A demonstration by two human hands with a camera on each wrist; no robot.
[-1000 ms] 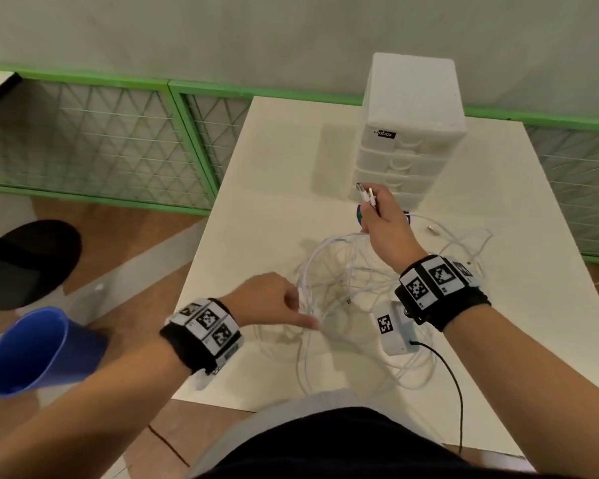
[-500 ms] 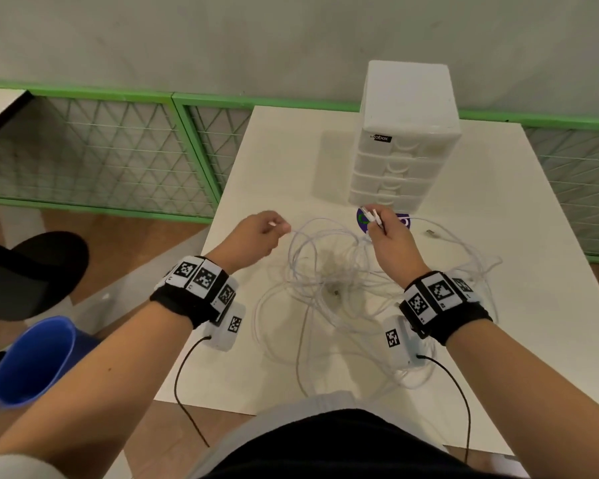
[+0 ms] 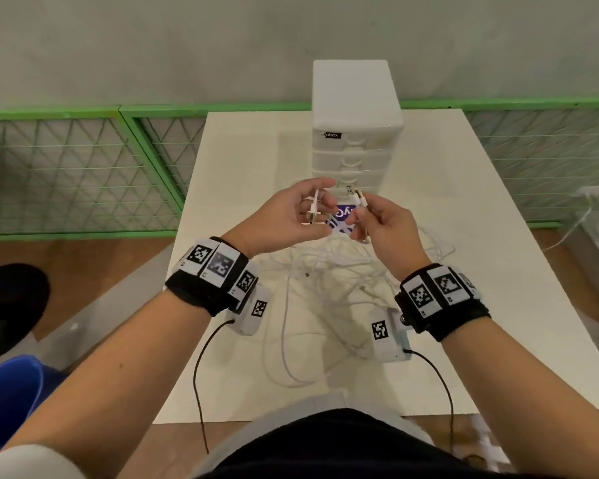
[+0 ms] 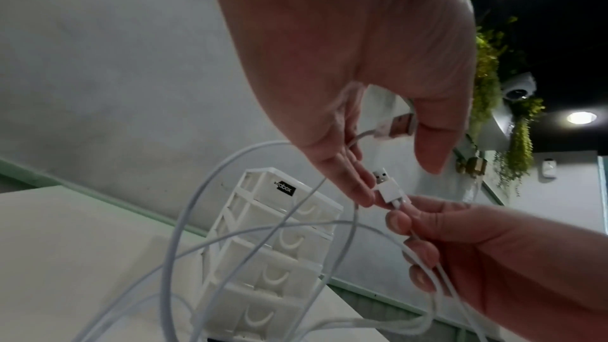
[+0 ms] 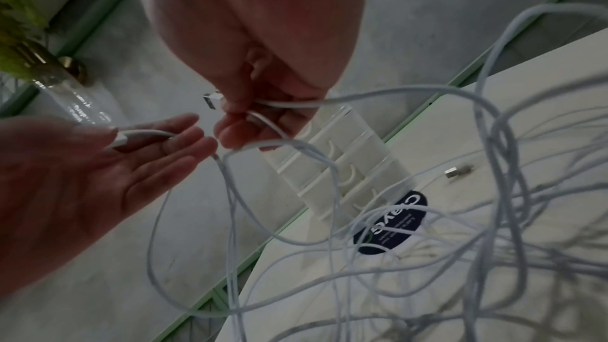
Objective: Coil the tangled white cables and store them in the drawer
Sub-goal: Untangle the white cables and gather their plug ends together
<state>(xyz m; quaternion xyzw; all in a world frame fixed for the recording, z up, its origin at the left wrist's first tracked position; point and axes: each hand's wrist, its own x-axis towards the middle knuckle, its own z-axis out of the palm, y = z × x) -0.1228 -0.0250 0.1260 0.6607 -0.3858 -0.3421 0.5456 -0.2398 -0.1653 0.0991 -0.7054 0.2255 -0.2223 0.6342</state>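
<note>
Above the table (image 3: pixel 242 160), drawer unit (image 3: pixel 355 140) at 12: right hand (image 3: pixel 384 224) pinches USB plug (image 4: pixel 387 187); left hand (image 3: pixel 284 216) loosely cradles another. Cables (image 3: pixel 325 278) limp, snaggy; grip by plugs.

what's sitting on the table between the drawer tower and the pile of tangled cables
A dark blue round sticker with white lettering lies flat between the drawer tower and the cable pile; cable strands cross it. The right wrist view shows it best.

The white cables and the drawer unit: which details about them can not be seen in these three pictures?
- Cable tangle, head view: which plug belongs to which strand; loops overlap, hands cover part.
- Drawer unit, every view: contents; all fronts closed, lowest drawer behind the hands.
- Left hand, left wrist view: plug blurred, type unclear.
- Round sticker, right wrist view: small print unreadable, dim, crossed by cables.
</note>
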